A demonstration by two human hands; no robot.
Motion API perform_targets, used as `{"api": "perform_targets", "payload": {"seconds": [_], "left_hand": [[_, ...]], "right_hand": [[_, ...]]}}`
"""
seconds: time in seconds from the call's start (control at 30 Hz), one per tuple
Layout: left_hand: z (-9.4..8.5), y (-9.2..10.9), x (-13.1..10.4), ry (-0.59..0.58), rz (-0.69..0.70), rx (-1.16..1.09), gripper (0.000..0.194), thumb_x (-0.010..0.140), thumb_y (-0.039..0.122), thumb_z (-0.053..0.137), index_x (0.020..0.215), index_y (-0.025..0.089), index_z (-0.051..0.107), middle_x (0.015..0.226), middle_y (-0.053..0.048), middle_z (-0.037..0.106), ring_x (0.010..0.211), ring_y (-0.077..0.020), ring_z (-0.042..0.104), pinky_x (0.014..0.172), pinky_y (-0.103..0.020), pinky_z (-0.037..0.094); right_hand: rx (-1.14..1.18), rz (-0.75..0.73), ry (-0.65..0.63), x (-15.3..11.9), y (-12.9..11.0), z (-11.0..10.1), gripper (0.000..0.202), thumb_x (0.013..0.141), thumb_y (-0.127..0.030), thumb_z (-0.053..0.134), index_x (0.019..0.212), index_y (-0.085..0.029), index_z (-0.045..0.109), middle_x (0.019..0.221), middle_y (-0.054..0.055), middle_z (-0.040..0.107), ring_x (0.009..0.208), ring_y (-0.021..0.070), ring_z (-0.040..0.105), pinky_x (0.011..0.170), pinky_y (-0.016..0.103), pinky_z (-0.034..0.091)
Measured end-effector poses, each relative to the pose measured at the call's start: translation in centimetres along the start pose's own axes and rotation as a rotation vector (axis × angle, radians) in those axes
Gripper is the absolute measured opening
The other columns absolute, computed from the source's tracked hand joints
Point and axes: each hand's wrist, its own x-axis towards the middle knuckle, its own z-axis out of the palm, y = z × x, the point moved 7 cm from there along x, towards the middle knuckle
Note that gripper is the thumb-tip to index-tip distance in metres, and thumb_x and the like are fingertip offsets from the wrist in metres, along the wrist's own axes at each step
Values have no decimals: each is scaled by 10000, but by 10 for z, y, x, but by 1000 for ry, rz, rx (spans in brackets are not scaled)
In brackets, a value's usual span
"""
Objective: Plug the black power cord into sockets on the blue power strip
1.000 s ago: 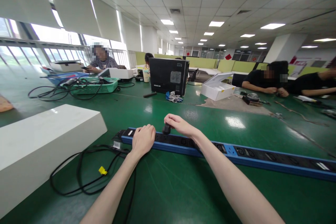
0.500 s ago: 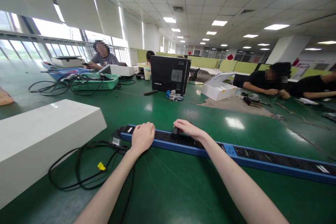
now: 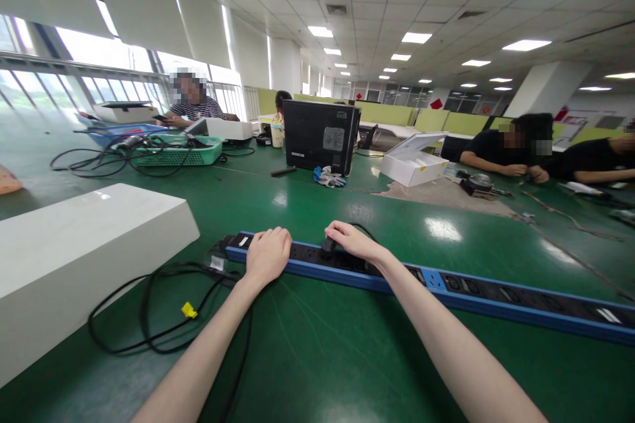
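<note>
A long blue and black power strip (image 3: pixel 483 307) lies across the green table in front of me. My left hand (image 3: pixel 268 254) is wrapped over it near its left end. Closed around a black plug (image 3: pixel 327 248), my right hand (image 3: pixel 350 242) is at the strip's sockets, right of the left hand. The plug touches the socket face; how deep it sits I cannot tell. Part of a black cord shows behind the right hand. From the strip's left end a coiled black cable (image 3: pixel 143 304) with a yellow tag (image 3: pixel 189 310) spreads over the table.
A white box (image 3: pixel 89 238) stands at the left. Farther back are a green basket (image 3: pixel 178 153) with cables, a black monitor-like case (image 3: pixel 320 135), gloves (image 3: pixel 329 177) and an open white box (image 3: pixel 414 168). Several people sit around the table.
Both hands stay at about the same places on the strip. The right hand and plug shift slightly, and a bit of cord now shows behind that hand. The view tilts a little.
</note>
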Motion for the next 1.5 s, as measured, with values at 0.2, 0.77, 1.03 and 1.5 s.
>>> {"api": "perform_targets", "payload": {"seconds": [0.2,0.77,1.03,1.5], "left_hand": [[0,0,0,-2,3,4,314,1003,261,334,887,241,625,896,-60,674,920,-223,602,886,-367,372],[-3,1,1,-3,-24,-17,323,1003,283,334,872,246,627,905,-55,685,898,-218,609,866,-363,384],[-3,2,2,-6,-23,-24,317,1006,276,338,860,248,618,886,-50,683,919,-219,609,886,-365,386],[-5,3,2,-10,-13,-50,317,1005,289,336,867,250,618,913,-46,681,923,-216,597,887,-365,380]], "right_hand": [[-141,-27,-53,5,-6,-6,378,968,-538,518,931,-183,642,892,11,642,835,162,555,759,270,419],[-71,11,-137,-6,-9,10,370,957,-582,533,951,-215,583,850,-21,615,796,152,541,727,269,420],[-100,-34,-146,-9,-19,13,374,918,-583,597,954,-211,576,805,-12,614,727,147,514,661,259,395],[-114,-62,-121,-13,-20,11,355,955,-570,550,976,-216,570,846,-15,613,772,149,525,702,264,408]]}}
